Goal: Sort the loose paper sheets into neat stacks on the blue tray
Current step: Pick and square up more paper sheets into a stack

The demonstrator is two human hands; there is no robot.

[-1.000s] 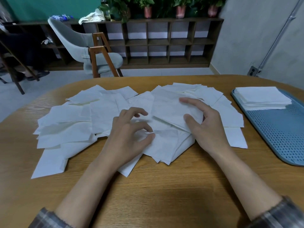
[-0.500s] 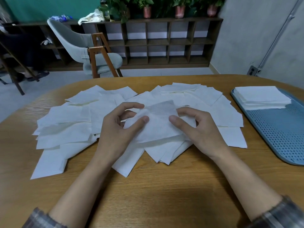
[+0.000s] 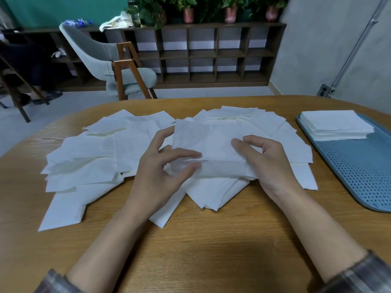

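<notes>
Two hands on one sheet (image 3: 208, 140). The left hand (image 3: 160, 172) pinches its lower-left corner: thumb on top, index finger up behind the left edge, the other fingers curled under the paper. The right hand (image 3: 268, 163) pinches the right edge, thumb on top and fingers curled in above it. The sheet spans the gap between the hands, raised off the pile, and its near edge droops and looks slightly see-through.

The loose sheets (image 3: 91, 157) lie directly below and around both hands, fanned across the middle of the table (image 3: 201, 240) and overlapping. Most are left of the left hand, and some poke out toward the person under the wrists.

The blue tray (image 3: 359, 172) sits on the table's right side, well apart from the right hand. A squared stack (image 3: 336, 125) sits at its far end, and the near perforated part is bare.

Plaid sleeves (image 3: 359, 275) show at the bottom corners. Beyond the table are a grey chair (image 3: 101, 58), a dark shelf unit (image 3: 211, 53) and potted plants (image 3: 188, 9) on top of it.
</notes>
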